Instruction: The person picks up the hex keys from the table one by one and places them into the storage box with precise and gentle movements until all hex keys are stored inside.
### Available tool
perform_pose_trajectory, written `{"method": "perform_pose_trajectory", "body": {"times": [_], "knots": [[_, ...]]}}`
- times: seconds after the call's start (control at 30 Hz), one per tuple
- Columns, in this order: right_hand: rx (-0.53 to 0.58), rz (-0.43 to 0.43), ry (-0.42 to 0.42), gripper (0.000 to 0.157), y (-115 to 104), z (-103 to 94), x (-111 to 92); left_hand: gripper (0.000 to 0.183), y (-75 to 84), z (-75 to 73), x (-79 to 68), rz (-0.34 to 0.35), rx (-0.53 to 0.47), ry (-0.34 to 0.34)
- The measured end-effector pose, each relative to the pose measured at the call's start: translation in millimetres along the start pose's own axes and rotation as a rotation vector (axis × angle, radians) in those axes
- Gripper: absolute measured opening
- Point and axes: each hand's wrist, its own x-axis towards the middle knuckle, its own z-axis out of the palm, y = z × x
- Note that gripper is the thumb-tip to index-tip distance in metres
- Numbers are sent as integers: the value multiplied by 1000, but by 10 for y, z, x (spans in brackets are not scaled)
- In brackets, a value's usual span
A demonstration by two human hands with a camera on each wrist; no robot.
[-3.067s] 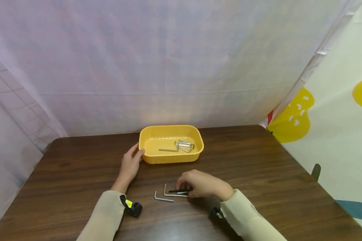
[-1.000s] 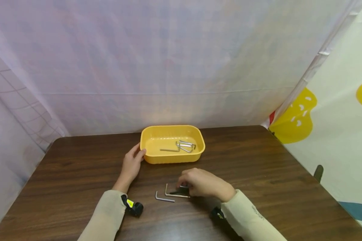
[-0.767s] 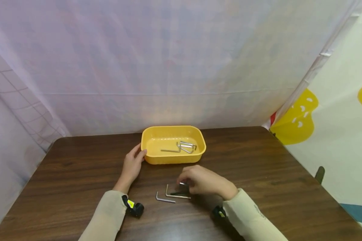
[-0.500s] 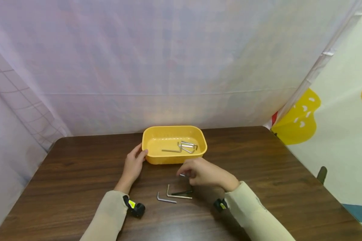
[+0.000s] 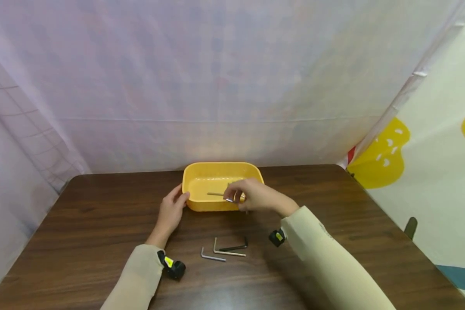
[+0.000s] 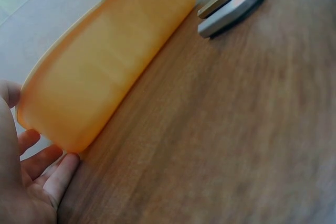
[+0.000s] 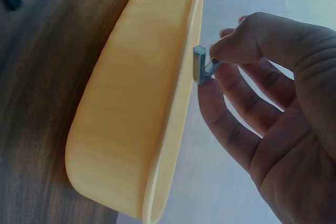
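My left hand (image 5: 169,213) grips the left end of a yellow plastic tray (image 5: 213,206); in the left wrist view its thumb is at the rim and its fingers lie against the outer wall (image 6: 100,61). Over the tray's front rim, my right hand (image 5: 260,197) pinches a silver hex key (image 7: 199,65) between thumb and fingertips, its short bent end pointing out. Inside the tray lies another hex key (image 5: 215,194); the others there are mostly hidden behind my right hand.
In front of the tray on the dark wooden table (image 5: 100,232) lie a short silver hex key (image 5: 214,258), a longer brass-toned hex key (image 5: 230,253) and a black hex key (image 5: 234,248). A pale curtain (image 5: 217,86) hangs behind the table.
My right hand has picked up a silver hex key beside the black one and carried it up and forward to the tray's front rim. My left hand has stayed on the tray.
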Motion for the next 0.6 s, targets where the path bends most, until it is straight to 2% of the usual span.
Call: {"method": "perform_pose_trajectory", "body": {"times": [0.27,0.6], "knots": [[64,82,-50,35,107,-77,313,54,-7,10,4,-3,-32,13],[6,144,-47,39,308,-89,563,53,-8,17,7,4,-24,22]]}}
